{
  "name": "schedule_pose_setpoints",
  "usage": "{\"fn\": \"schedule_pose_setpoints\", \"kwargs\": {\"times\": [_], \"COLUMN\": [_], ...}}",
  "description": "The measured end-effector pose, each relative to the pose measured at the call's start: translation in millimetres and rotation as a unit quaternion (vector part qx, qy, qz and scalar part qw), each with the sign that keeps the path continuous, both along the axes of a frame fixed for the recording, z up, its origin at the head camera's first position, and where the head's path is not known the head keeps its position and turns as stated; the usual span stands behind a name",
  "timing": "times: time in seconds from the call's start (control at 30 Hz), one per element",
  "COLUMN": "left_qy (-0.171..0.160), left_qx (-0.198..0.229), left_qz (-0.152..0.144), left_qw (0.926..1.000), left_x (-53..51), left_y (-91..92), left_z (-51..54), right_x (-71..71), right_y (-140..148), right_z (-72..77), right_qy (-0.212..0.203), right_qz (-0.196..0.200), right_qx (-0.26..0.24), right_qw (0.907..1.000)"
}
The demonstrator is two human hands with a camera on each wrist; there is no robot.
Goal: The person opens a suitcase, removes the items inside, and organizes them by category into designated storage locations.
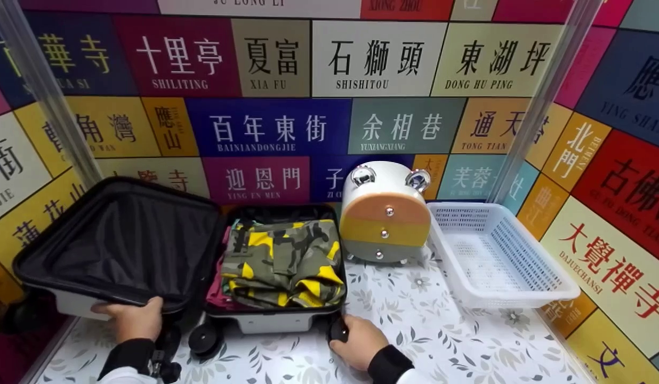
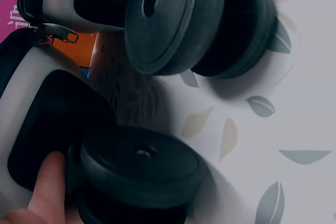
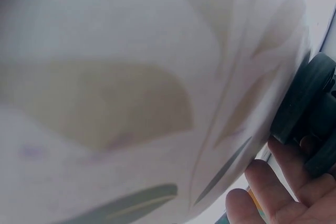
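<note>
An open suitcase [image 1: 276, 322] lies on the table, its black-lined lid [image 1: 137, 240] folded out to the left and tilted. Folded camouflage clothing [image 1: 284, 261] in grey, black and yellow fills the other half, with pink fabric [image 1: 216, 285] showing at its left side. My left hand [image 1: 137, 319] grips the lid's near edge; in the left wrist view one finger [image 2: 50, 184] touches the black corner beside a wheel [image 2: 142, 166]. At the suitcase's near right corner, my right hand [image 1: 364, 341] holds a black wheel [image 1: 338, 329]. Its fingers [image 3: 270, 187] reach around that wheel in the right wrist view.
Behind the suitcase's right side stands a small rounded drawer cabinet [image 1: 385, 221] with silver knobs. Further right is a white plastic basket [image 1: 521, 300]. A leaf-patterned cloth [image 1: 431, 336] covers the table, and sign-printed walls [image 1: 271, 128] enclose it.
</note>
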State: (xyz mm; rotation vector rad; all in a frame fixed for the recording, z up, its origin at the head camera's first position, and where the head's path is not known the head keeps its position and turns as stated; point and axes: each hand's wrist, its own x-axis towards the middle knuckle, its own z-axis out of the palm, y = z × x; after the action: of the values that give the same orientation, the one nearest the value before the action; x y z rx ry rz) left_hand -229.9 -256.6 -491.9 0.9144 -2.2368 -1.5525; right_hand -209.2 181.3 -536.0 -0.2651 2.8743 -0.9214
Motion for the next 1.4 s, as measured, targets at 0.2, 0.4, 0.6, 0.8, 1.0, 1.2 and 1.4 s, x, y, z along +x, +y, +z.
{"fn": "schedule_pose_setpoints", "kwargs": {"times": [0.2,0.4,0.6,0.8,1.0,1.2,1.4], "left_qy": [-0.058,-0.069,-0.110,-0.101,0.025,0.104,0.101], "left_qx": [0.021,0.043,-0.021,-0.092,-0.191,-0.244,-0.270], "left_qz": [-0.035,-0.037,-0.014,0.009,0.034,-0.026,-0.108], "left_qw": [0.9975,0.9960,0.9936,0.9906,0.9808,0.9638,0.9514], "left_x": [1.9,2.9,3.9,9.9,13.5,11.5,8.5], "left_y": [-5.6,-8.6,-7.0,1.1,23.7,52.3,72.6], "left_z": [1.7,2.5,6.9,8.0,7.3,11.3,23.4], "right_x": [1.5,0.7,-2.3,-4.8,-3.5,-0.8,-3.2], "right_y": [1,0,2,3,6,14,27], "right_z": [-1.1,-0.8,0.6,1.4,3.6,9.4,20.8], "right_qy": [0.014,0.004,-0.025,-0.054,-0.053,-0.026,-0.003], "right_qz": [0.001,0.000,-0.001,-0.001,0.001,0.026,-0.014], "right_qx": [0.005,0.000,-0.006,-0.004,0.007,0.001,-0.029], "right_qw": [0.9999,1.0000,0.9997,0.9985,0.9986,0.9993,0.9995]}}
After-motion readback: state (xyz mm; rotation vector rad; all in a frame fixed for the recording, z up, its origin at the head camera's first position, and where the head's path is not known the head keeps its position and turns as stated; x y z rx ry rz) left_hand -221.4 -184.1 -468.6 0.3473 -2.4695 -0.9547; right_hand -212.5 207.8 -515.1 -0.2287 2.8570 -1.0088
